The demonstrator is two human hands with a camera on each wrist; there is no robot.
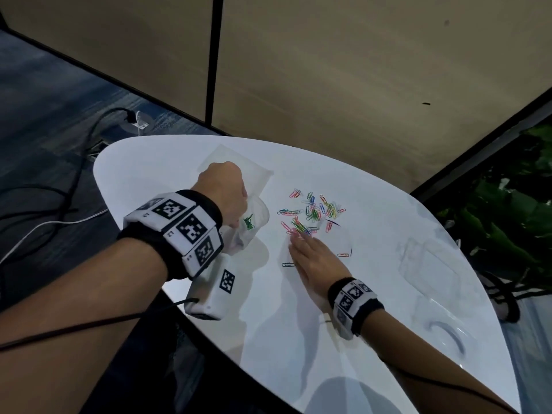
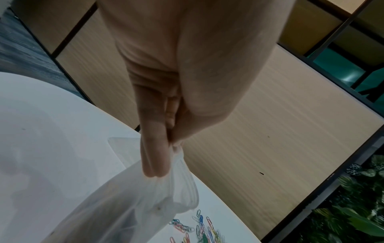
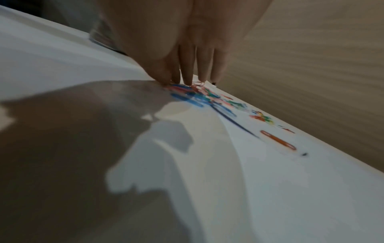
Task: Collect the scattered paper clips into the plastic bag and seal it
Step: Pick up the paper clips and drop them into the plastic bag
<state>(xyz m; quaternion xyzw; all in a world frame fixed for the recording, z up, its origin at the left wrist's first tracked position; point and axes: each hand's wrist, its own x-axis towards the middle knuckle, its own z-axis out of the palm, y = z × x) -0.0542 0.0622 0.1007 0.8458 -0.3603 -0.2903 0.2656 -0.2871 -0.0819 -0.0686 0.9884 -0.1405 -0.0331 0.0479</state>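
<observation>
1. Bag: clear thin plastic, crumpled, mouth gaping toward the clips; a few green clips show inside. Held just above the tabletop, near its far left edge.
2. Left hand: fingers curled, pinching the bag's rim.
3. Clips: many wire clips in pink, green, blue, yellow and orange, heaped loosely at mid tabletop right of the bag; two strays lie nearer, one on each side of the right hand.
4. Right hand: flat, fingers straight, tips on the heap's near edge.
5. Tabletop: white, glossy, rounded.
</observation>
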